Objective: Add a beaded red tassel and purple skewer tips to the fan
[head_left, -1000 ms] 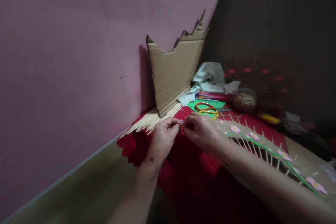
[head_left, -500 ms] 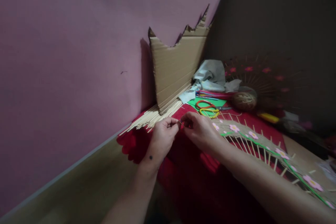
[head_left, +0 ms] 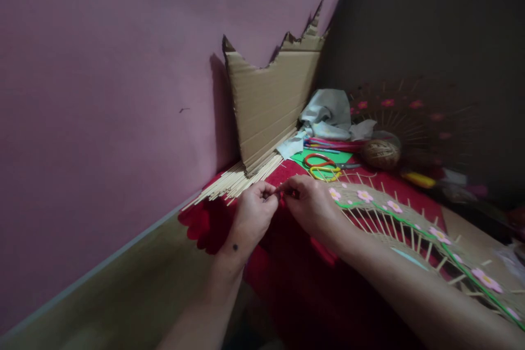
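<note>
Above the red cloth (head_left: 303,268), my left hand (head_left: 255,210) and my right hand (head_left: 307,202) meet at the fingertips. Both are closed in a pinch on something too small to make out between them. Behind my left hand lies a bundle of thin pale sticks (head_left: 229,181). Scissors with orange and yellow handles (head_left: 324,167) rest on a green sheet (head_left: 298,157) beyond my right hand. Right of that hand is a curved woven piece (head_left: 381,200) with pink flowers, a green cord and sticks, partly hidden by my right forearm.
Torn cardboard (head_left: 270,104) leans against the pink wall (head_left: 102,93). Grey cloth (head_left: 330,112), a ball of twine (head_left: 381,153) and a yellow object (head_left: 419,179) lie behind. A dim flowered stick fan (head_left: 410,115) stands at the back right.
The view has shifted slightly, so the cardboard and sticks appear a little further left and higher. My fingertips have come closer together. A light blue patch now shows beside my right forearm.
</note>
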Available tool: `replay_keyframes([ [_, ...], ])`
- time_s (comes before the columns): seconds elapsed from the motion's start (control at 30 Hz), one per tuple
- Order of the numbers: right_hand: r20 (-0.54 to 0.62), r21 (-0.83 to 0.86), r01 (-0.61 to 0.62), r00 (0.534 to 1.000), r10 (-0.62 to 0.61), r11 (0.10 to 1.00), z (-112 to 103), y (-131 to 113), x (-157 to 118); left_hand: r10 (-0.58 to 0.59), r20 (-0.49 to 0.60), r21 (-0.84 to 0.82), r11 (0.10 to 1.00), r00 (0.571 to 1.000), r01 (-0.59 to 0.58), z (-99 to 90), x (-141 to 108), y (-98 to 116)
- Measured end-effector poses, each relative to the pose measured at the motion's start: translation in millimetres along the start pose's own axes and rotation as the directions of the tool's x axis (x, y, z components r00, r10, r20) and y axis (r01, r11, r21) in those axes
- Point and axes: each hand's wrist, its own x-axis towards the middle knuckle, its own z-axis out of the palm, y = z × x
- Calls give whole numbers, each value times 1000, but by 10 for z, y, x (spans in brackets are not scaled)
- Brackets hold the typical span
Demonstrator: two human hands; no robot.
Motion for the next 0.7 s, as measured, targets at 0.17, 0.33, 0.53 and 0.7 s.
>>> replay_keyframes([
  [0.17, 6, -21, 21, 1000, -21, 1000, 28, -2, -42, 147, -14, 291, 947, 989, -137, -101, -79, 62],
  [0.33, -1, -57, 26, 1000, -27, 998, 40, -14, -72, 331, 124, 598, 727, 935, -337, -192, -164, 215],
  [0.53, 3, -34, 30, 1000, -30, 999, 39, -33, -60, 434, 432, 694, 399, 791, -599, -336, -12, 295],
  [0.7, 31, 116, -31, 999, 28, 993, 31, -45, -86, 425, 389, 278, 792, 817, -544, -418, 233, 226],
])
